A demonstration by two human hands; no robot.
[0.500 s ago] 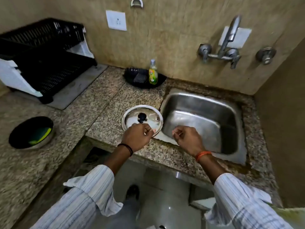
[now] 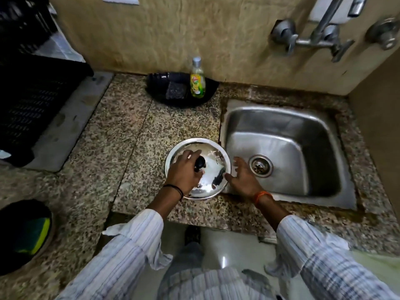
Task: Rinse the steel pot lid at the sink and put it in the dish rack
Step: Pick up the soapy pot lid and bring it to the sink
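Lid [image 2: 213,169] flat, knob [image 2: 200,163] up, left hand [image 2: 184,171] gripping

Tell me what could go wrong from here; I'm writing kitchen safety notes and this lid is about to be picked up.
1. The left hand has only a partial grip beside the small black knob of the steel lid, so the shiny lid might slip.
2. The lid overhangs the sink edge; a nudge from the right hand could tip it in with a clatter.
3. The dish rack is far left, so the wet lid may drip across the counter.
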